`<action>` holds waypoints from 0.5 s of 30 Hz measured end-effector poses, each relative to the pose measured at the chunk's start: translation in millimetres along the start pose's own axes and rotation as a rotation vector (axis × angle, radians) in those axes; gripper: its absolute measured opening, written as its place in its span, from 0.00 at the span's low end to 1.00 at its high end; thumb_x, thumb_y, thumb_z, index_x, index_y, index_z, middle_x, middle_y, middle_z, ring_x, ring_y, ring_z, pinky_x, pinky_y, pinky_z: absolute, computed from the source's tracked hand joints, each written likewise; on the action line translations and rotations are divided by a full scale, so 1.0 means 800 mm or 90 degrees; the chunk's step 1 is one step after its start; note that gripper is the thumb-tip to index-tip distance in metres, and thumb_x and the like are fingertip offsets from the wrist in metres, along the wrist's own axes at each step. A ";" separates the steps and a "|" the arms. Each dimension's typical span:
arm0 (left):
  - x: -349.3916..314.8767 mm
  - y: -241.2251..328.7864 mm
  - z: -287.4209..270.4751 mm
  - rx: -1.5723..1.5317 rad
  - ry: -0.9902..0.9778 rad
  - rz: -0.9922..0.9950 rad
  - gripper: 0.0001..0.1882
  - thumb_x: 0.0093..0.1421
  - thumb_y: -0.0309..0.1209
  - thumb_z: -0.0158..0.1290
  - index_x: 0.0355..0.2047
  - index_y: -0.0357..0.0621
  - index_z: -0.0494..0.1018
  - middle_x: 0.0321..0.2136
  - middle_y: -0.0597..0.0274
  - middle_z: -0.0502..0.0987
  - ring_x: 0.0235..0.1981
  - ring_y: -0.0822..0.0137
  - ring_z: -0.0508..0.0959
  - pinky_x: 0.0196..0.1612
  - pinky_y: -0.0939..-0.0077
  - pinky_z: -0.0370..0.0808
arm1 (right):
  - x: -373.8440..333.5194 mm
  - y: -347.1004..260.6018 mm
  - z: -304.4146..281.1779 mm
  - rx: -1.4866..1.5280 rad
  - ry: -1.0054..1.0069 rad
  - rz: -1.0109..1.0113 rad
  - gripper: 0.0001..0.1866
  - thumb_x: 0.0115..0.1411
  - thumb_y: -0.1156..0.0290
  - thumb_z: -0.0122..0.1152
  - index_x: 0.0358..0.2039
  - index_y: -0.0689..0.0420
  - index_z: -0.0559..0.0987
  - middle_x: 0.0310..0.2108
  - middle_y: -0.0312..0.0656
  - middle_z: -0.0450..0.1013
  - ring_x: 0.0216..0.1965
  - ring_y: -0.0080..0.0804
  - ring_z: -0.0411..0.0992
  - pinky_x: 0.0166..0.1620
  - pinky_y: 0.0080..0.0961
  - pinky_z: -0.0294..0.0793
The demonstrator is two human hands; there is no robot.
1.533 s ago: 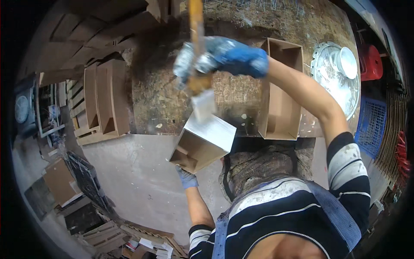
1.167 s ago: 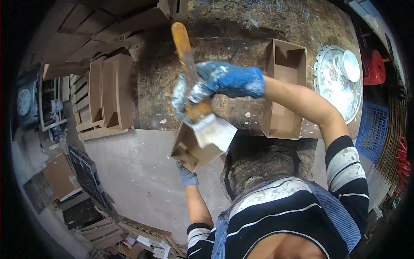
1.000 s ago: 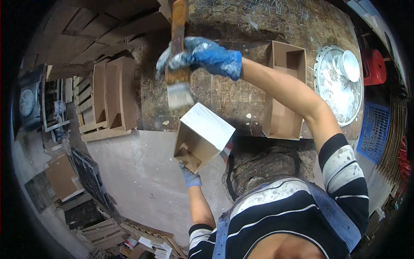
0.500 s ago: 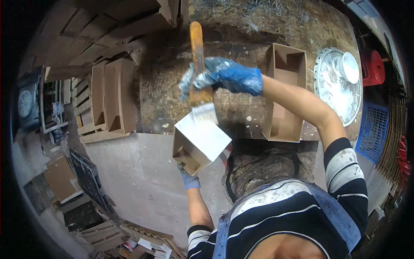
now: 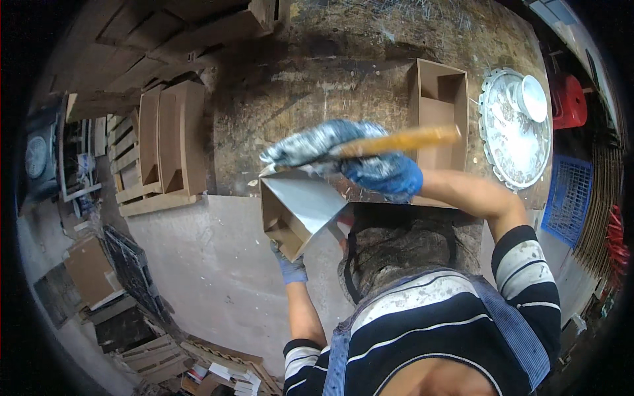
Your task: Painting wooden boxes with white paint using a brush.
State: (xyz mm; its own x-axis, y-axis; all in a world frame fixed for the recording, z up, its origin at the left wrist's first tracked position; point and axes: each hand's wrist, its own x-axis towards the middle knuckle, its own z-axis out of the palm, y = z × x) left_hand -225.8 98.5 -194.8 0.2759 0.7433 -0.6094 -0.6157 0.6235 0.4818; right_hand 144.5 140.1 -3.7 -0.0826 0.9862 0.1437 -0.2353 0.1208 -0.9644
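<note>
My left hand (image 5: 290, 264), in a blue glove, grips the lower end of a brown open box (image 5: 284, 224) and holds it tilted at the table's near edge. White paint covers the box's upward side. Above that side is my right hand (image 5: 343, 155), in a paint-smeared blue glove, closed around a paintbrush (image 5: 413, 140). The brush's orange handle points right, and its bristles are hidden behind the glove, near the box's far edge. Right of my right hand, a second brown open box (image 5: 441, 109) lies on the table, partly covered by my forearm.
A round, scalloped tray (image 5: 508, 152) smeared with white holds a white bowl (image 5: 530, 99) at the right. Beyond it are a red stool (image 5: 569, 102) and a blue plastic crate (image 5: 568, 198). More brown boxes (image 5: 181, 142) rest on a wooden pallet (image 5: 162, 206) at the left.
My right hand has swung the brush from upright to nearly level, its handle now pointing right, and moved nearer the box's far edge. My left hand still holds the box in about the same place.
</note>
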 end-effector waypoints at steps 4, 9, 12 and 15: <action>0.002 -0.002 -0.014 0.056 0.033 -0.002 0.40 0.47 0.58 0.47 0.56 0.51 0.54 0.55 0.60 0.57 0.53 0.59 0.59 0.54 0.60 0.58 | -0.083 -0.087 -0.011 -0.178 -0.252 -0.002 0.21 0.57 0.70 0.47 0.52 0.58 0.62 0.52 0.46 0.59 0.54 0.36 0.56 0.56 0.29 0.56; -0.009 -0.011 -0.014 0.065 0.026 0.066 0.36 0.51 0.56 0.43 0.55 0.50 0.54 0.54 0.59 0.59 0.53 0.59 0.60 0.54 0.60 0.59 | -0.099 -0.037 -0.013 0.508 -0.078 0.267 0.20 0.57 0.69 0.50 0.49 0.60 0.65 0.48 0.45 0.64 0.49 0.31 0.62 0.50 0.23 0.63; 0.000 -0.004 0.020 0.093 -0.019 0.093 0.34 0.53 0.55 0.41 0.55 0.49 0.54 0.53 0.58 0.59 0.53 0.60 0.60 0.53 0.60 0.59 | -0.087 -0.054 -0.006 0.565 0.137 0.179 0.18 0.56 0.69 0.53 0.46 0.60 0.68 0.43 0.42 0.68 0.43 0.26 0.67 0.43 0.19 0.70; 0.007 0.000 0.021 0.121 -0.081 0.098 0.31 0.56 0.52 0.38 0.55 0.48 0.55 0.53 0.57 0.60 0.53 0.59 0.60 0.53 0.60 0.59 | -0.012 -0.031 -0.010 0.114 0.165 -0.015 0.18 0.54 0.71 0.54 0.47 0.59 0.68 0.41 0.39 0.69 0.42 0.23 0.66 0.42 0.21 0.71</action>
State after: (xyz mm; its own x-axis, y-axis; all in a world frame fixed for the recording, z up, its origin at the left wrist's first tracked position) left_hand -211.9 107.0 -187.9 0.2884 0.8497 -0.4414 -0.5109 0.5264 0.6796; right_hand 158.8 128.4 17.1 0.1693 0.9821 0.0825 -0.4027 0.1453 -0.9037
